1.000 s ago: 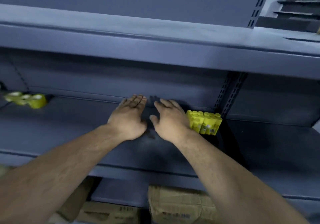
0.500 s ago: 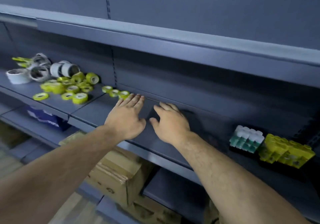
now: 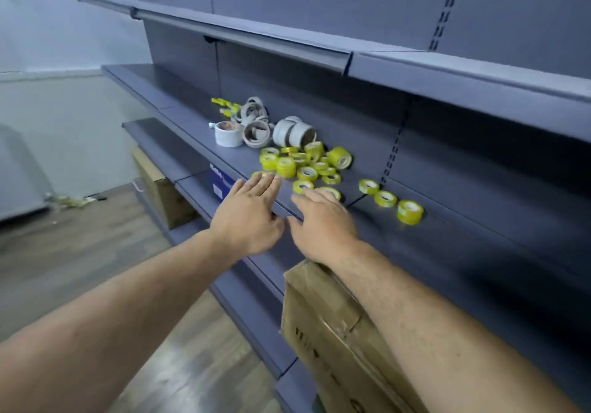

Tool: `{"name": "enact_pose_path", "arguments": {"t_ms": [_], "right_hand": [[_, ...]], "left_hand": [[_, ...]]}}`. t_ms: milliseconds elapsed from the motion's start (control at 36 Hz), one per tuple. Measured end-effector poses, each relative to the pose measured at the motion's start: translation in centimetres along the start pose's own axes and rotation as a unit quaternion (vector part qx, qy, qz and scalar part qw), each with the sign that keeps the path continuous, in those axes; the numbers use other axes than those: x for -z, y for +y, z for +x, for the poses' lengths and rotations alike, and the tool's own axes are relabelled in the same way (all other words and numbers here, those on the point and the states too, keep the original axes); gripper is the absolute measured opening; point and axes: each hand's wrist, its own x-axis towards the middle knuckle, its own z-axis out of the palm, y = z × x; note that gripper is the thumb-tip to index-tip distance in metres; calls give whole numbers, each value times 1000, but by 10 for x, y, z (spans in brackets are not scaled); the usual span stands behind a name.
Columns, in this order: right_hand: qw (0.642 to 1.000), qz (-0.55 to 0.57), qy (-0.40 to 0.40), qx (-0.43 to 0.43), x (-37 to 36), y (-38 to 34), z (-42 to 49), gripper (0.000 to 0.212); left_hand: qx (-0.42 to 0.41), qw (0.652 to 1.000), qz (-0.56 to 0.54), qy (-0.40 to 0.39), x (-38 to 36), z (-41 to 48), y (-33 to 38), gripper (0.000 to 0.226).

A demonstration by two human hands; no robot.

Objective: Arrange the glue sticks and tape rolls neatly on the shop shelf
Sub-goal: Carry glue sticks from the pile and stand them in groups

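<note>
- Head view: left hand (image 3: 248,217) and right hand (image 3: 323,224) are being held flat and empty over the shelf (image 3: 447,246) edge.
- Scattered yellow tape rolls (image 3: 300,164) are lying near the fingertips.
- Judged best: rolls being gathered inward gently.

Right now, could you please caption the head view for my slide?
Open left hand and right hand reach toward loose yellow rolls on the shelf, white rolls behind.

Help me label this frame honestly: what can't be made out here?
Head view:
- Yellow roll beneath the right hand: mostly covered by it; contact unclear.
- Yellow-green items behind the white rolls: too small to identify.
- Cardboard box print: blurred, partly under the right forearm.
- Blue box: cut off by the shelf.
</note>
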Motion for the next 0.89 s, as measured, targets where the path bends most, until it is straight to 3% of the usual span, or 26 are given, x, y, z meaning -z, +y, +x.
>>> {"name": "enact_pose_path", "arguments": {"t_ms": [472,667,889], "right_hand": [[986,44,-44,157,-63,-103,257,51],[982,41,-66,171,-99,-141,343,54],[991,18,-47,121,-137,-188,449,48]], "left_hand": [[161,985,62,31,28,111,-208,79],[166,985,51,23,23,159,-289,78],[122,991,49,13,26,231,-403,77]]}}
